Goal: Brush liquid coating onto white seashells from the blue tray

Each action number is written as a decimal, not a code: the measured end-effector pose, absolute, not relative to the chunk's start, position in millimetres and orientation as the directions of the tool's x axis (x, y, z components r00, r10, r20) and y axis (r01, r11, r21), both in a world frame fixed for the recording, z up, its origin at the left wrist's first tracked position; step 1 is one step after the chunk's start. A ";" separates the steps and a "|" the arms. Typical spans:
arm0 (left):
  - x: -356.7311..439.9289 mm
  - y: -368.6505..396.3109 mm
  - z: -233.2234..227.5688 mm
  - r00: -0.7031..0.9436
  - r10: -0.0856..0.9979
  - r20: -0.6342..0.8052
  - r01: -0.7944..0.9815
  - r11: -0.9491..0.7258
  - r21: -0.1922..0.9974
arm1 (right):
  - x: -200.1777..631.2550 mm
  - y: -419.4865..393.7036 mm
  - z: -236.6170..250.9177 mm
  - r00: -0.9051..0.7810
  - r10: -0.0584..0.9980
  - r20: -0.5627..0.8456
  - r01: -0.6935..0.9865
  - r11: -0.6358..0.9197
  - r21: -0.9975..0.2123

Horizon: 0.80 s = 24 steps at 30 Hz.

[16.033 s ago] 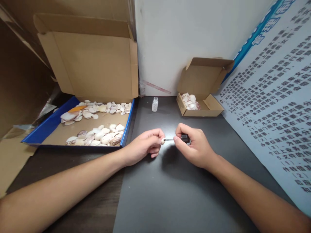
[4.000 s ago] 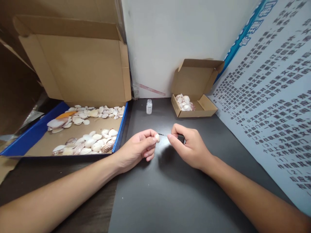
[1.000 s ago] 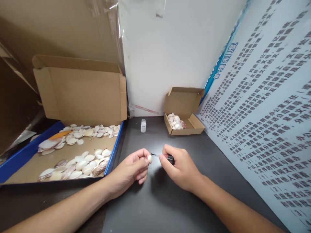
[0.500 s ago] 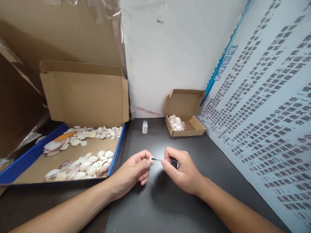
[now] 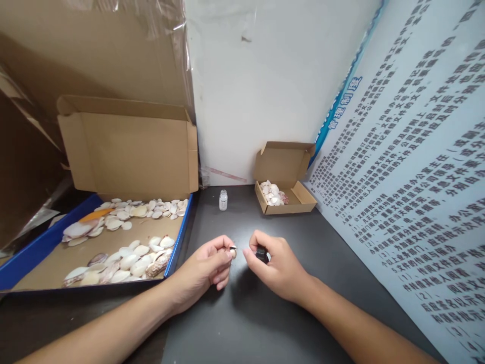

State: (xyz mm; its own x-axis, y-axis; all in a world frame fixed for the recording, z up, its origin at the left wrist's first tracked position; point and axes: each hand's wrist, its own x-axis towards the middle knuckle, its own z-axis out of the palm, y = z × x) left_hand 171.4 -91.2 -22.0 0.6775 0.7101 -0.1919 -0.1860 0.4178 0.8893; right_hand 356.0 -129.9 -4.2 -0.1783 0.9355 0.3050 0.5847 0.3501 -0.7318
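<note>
Between thumb and fingers, my left hand pinches a small pale seashell above the dark table. My right hand is closed around the black cap of a small applicator brush. The dark bristle tip of the brush lies against the upper edge of the shell; part of its thin stem is hard to make out. Beyond both hands, a small clear glass bottle with a white label stands upright and uncapped.
At the left, a blue-edged cardboard box with its lid up holds many shells in two groups. A smaller open cardboard box with shells stands at the back right. A printed poster leans along the right side.
The brush tip has shifted slightly, from the shell's face to its upper edge, and the shell appears tilted differently. The whole view has drifted a little, with both hands appearing slightly further left.
</note>
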 end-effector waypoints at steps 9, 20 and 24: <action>170.2 -91.9 -22.2 0.694 0.699 -0.171 -0.193 0.410 0.891 | 357.3 -129.9 -4.5 -0.152 0.944 0.293 0.579 0.326 -0.747; 171.4 -90.6 -22.5 0.690 0.703 -0.172 -0.190 0.405 0.894 | 357.1 -130.8 -2.6 -0.169 0.930 0.327 0.604 0.360 -0.711; 171.1 -90.4 -22.5 0.692 0.703 -0.167 -0.193 0.402 0.895 | 356.4 -129.1 -2.9 -0.141 0.951 0.275 0.671 0.296 -0.680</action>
State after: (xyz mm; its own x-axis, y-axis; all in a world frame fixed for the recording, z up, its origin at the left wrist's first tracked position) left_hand 171.1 -90.4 -22.5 0.6916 0.7027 -0.1670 -0.1927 0.4023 0.8950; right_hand 356.4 -129.1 -2.9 -0.1408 0.9512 0.2746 0.6713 0.2955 -0.6797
